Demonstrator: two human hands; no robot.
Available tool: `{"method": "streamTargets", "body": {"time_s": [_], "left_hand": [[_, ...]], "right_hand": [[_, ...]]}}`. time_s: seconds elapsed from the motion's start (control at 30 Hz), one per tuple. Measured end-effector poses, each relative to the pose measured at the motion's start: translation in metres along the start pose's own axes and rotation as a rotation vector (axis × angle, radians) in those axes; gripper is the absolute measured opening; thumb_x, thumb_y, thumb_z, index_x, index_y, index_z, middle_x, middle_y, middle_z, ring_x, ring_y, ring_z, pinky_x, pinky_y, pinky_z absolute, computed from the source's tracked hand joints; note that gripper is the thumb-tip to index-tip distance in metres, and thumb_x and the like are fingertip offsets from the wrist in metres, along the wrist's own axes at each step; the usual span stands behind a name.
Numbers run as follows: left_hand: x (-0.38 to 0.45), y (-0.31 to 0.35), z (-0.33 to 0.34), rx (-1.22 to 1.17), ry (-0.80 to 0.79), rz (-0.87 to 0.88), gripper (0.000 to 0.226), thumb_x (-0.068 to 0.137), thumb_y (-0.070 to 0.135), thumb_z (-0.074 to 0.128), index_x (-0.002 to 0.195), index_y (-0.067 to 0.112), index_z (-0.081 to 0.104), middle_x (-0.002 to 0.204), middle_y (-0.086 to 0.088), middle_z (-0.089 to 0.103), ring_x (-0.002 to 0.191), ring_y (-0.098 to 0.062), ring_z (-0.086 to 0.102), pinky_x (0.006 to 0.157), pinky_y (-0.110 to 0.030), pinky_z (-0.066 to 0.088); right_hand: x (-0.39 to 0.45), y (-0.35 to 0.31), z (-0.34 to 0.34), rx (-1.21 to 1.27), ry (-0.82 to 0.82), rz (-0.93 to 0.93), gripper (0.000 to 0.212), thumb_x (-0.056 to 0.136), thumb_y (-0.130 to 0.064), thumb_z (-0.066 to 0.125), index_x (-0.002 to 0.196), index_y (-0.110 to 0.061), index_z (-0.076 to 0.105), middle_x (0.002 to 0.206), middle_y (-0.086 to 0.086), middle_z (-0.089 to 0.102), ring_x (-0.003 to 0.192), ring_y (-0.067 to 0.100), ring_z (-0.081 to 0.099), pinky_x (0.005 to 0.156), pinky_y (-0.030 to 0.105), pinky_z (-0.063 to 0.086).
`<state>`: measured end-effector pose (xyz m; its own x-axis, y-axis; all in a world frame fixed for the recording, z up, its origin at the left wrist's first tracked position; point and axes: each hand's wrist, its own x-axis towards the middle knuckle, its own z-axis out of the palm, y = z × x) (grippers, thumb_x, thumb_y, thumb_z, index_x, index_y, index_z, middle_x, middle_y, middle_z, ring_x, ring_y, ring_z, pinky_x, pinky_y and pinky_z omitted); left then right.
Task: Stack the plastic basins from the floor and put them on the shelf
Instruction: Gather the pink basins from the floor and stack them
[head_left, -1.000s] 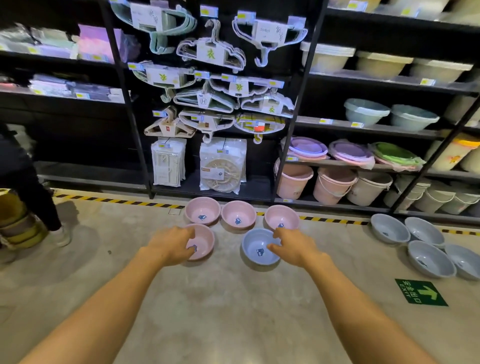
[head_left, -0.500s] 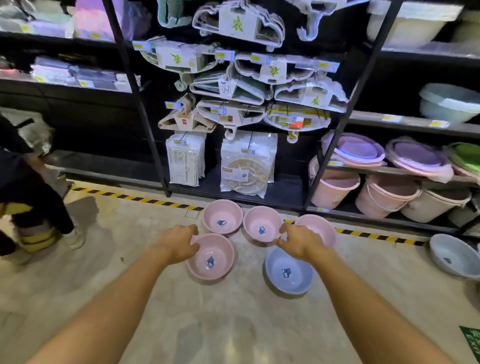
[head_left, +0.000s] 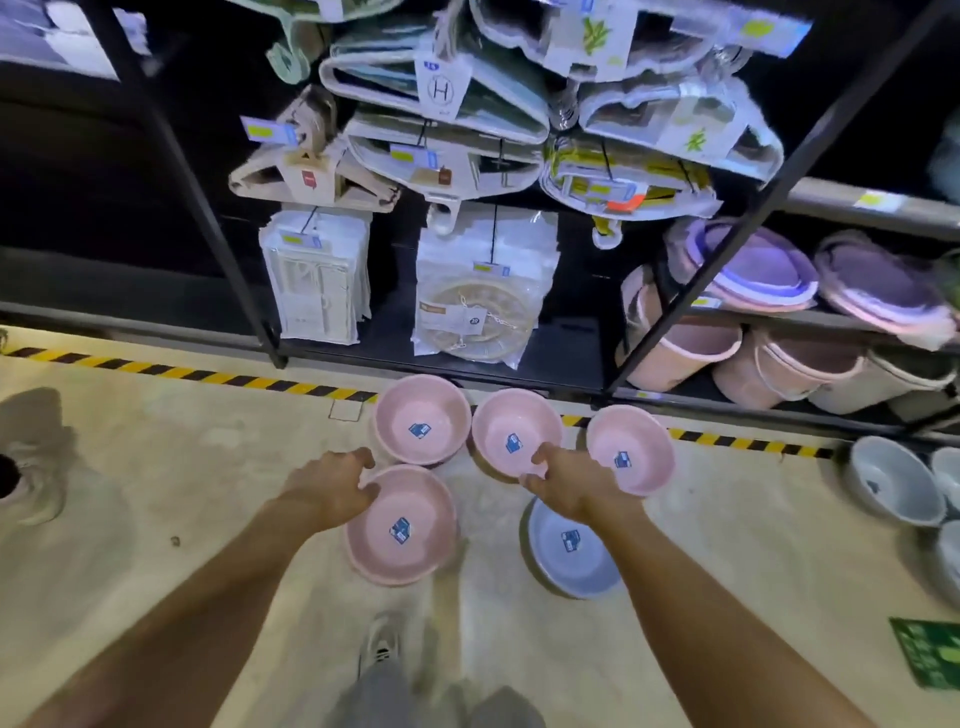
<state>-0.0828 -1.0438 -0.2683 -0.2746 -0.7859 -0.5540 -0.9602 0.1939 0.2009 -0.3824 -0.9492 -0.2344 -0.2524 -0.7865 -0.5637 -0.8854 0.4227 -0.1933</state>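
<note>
Head view: I see five basins on the floor (head_left: 156, 493) in front of the shelf (head_left: 519, 384). Three pink ones stand in a row along the striped tape: the back-left basin (head_left: 422, 418), the middle basin (head_left: 514, 431) and the back-right basin (head_left: 631, 449). Nearer me lie the front pink basin (head_left: 402, 525) and the blue basin (head_left: 574, 553).

My left hand (head_left: 330, 488) curls its fingers (head_left: 371, 491) over the far-left rim of the front pink basin; whether they actually pinch it I cannot tell. My right hand (head_left: 569, 478) is above the blue basin's far edge, its fingers (head_left: 543, 454) closed on the near rim of the middle basin.

Each basin holds nothing but a small blue sticker on its bottom. Grey basins (head_left: 893, 480) sit well apart to the right.
</note>
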Motion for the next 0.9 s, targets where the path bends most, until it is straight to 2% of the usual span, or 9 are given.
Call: {"method": "streamTargets", "body": {"time_s": [0.1,0.27,0.43,0.6,0.77,0.9], "left_hand": [[0.044,-0.012,0.006,-0.018,-0.046,0.025,0.044,0.092,0.049,0.053,0.131,0.028,0.054,0.119,-0.001,0.068,0.099,-0.023,0.063,0.080,-0.036,0.053],[0.126,-0.033,0.051,-0.040,-0.056,-0.011,0.045,0.094,0.050,0.051,0.134,0.031,0.052,0.126,-0.003,0.066,0.110,-0.027,0.063,0.091,-0.040,0.053],[0.228,-0.065,0.141,-0.041,-0.051,-0.078,0.044,0.094,0.047,0.051,0.135,0.031,0.051,0.126,-0.001,0.065,0.109,-0.027,0.063,0.087,-0.037,0.051],[0.330,-0.106,0.254,0.009,-0.030,-0.116,0.048,0.092,0.046,0.054,0.136,0.029,0.049,0.129,0.001,0.064,0.115,-0.028,0.060,0.090,-0.039,0.049],[0.421,-0.146,0.344,0.060,0.052,-0.115,0.055,0.092,0.049,0.054,0.142,0.027,0.044,0.132,-0.002,0.060,0.115,-0.030,0.060,0.086,-0.043,0.048],[0.473,-0.171,0.397,0.082,0.126,-0.114,0.060,0.092,0.052,0.051,0.144,0.023,0.041,0.132,-0.008,0.059,0.114,-0.035,0.060,0.081,-0.044,0.045]], "right_hand": [[0.046,-0.017,0.009,0.015,-0.036,0.007,0.049,0.098,-0.051,0.052,0.140,-0.024,0.050,0.132,0.010,0.064,0.114,0.033,0.062,0.096,0.044,0.050],[0.140,-0.014,0.057,0.007,-0.118,0.012,0.053,0.098,-0.054,0.052,0.140,-0.022,0.051,0.133,0.011,0.064,0.118,0.033,0.060,0.099,0.046,0.049],[0.252,0.010,0.155,0.001,-0.154,-0.013,0.055,0.096,-0.057,0.054,0.140,-0.023,0.052,0.137,0.005,0.063,0.124,0.029,0.058,0.098,0.041,0.047],[0.359,0.033,0.275,-0.028,-0.192,-0.031,0.055,0.095,-0.057,0.053,0.140,-0.025,0.050,0.137,0.007,0.062,0.124,0.029,0.059,0.103,0.047,0.047],[0.451,0.044,0.370,-0.073,-0.141,-0.066,0.056,0.097,-0.061,0.044,0.137,-0.022,0.051,0.131,0.009,0.064,0.118,0.031,0.061,0.093,0.043,0.048],[0.505,0.050,0.422,-0.133,-0.089,-0.102,0.053,0.095,-0.058,0.048,0.134,-0.021,0.051,0.126,0.009,0.066,0.114,0.032,0.062,0.080,0.039,0.044]]}}
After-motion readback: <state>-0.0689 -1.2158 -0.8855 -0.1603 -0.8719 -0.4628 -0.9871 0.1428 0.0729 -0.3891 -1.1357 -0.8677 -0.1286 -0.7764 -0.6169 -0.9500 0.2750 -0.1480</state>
